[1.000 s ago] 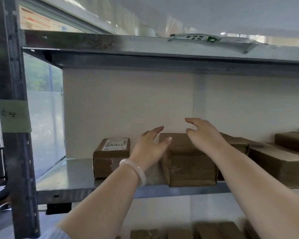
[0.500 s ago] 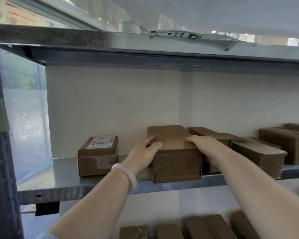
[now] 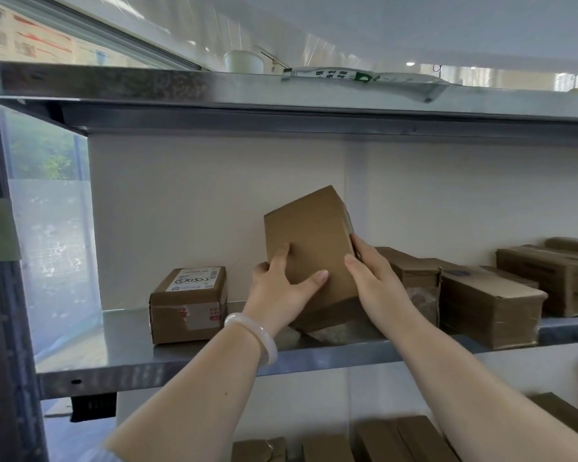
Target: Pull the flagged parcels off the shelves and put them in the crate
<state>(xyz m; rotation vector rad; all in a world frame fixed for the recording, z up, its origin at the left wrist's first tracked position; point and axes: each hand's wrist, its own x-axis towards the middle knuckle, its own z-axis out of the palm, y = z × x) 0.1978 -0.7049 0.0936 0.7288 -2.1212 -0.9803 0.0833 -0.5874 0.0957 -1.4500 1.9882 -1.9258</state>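
Half a second earlier the box had lain flat on the shelf. We had since tipped it up, with its lower edge still low over the metal. Our left hand and right hand clasped its sides, fingers curled round the cardboard. We judged it ready to carry off, though no crate showed.

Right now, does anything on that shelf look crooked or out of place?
The plain brown box is tilted steeply, gripped between the left hand and right hand, while the labelled box beside it lies flat. Above, a plastic mailer droops over the top shelf's front edge.
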